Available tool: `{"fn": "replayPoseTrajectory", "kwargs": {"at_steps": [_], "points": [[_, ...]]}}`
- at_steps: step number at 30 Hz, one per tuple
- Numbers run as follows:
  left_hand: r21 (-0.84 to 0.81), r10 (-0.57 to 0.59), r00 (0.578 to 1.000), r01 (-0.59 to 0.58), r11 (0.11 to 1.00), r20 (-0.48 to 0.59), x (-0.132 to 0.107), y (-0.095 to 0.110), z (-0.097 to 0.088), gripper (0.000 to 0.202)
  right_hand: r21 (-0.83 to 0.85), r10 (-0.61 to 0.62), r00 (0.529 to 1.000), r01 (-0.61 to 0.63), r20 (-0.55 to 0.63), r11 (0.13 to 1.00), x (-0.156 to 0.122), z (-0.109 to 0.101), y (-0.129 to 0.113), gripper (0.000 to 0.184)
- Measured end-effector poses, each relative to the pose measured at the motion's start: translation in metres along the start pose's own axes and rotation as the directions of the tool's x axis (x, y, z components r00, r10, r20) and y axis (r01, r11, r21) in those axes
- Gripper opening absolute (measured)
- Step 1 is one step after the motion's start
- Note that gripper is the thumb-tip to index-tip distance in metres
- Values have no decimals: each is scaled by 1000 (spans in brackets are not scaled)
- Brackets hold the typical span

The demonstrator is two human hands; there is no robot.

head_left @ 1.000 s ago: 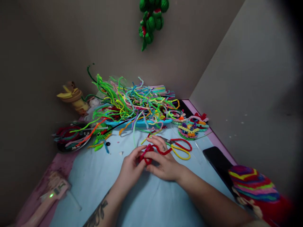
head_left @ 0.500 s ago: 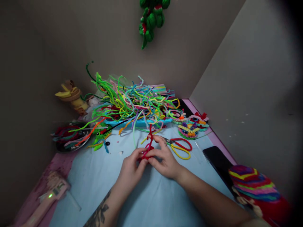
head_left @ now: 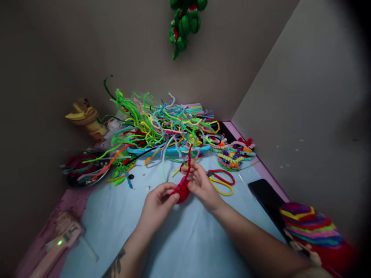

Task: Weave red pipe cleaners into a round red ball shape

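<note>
Between the fingertips of my left hand point(head_left: 158, 204) is a small rounded red pipe-cleaner piece point(head_left: 182, 193), with a pinkish part along its top. A red pipe-cleaner strand point(head_left: 189, 156) rises from it. My right hand point(head_left: 204, 189) is at the piece's right side, its fingers bent around the strand; their exact grip is partly hidden. Just beyond the right hand lies a pair of scissors point(head_left: 213, 178) with one red and one yellow handle. Both hands are above the light blue cloth point(head_left: 179, 247).
A blue tray point(head_left: 153, 153) heaped with colourful pipe cleaners point(head_left: 162, 123) stands at the back. Finished-looking pipe-cleaner pieces point(head_left: 231, 160) and a black phone point(head_left: 266, 200) lie to the right. A pink glue gun point(head_left: 65, 239) and a dark bowl point(head_left: 87, 179) are at the left.
The red piece has turned to show more of its rounded side. My right hand has shifted slightly right from my left, and the strand's upper end has moved right and up.
</note>
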State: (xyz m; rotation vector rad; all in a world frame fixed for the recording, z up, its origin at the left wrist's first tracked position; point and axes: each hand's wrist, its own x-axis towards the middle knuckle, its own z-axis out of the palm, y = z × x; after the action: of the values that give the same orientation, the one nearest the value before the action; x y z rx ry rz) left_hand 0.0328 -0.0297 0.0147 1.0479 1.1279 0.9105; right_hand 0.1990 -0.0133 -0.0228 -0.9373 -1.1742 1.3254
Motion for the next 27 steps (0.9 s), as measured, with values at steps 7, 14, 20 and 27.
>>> {"fn": "replayPoseTrajectory", "kwargs": {"at_steps": [7,14,20,27], "points": [[-171,-23,998,32,985,51,4,-4,-9,27,202,115,984,-141,134,969,3,-7,-11,36],[-203,-28,994,49,978,109,5,-7,-10,28,385,218,953,-286,209,878,4,-6,-15,31],[-139,-5,997,16,990,81,6,-6,-6,30,326,255,961,-278,110,904,5,-4,-14,33],[3,13,997,-14,1000,75,4,-4,1,21,247,250,967,-252,40,936,4,2,-9,35]]}}
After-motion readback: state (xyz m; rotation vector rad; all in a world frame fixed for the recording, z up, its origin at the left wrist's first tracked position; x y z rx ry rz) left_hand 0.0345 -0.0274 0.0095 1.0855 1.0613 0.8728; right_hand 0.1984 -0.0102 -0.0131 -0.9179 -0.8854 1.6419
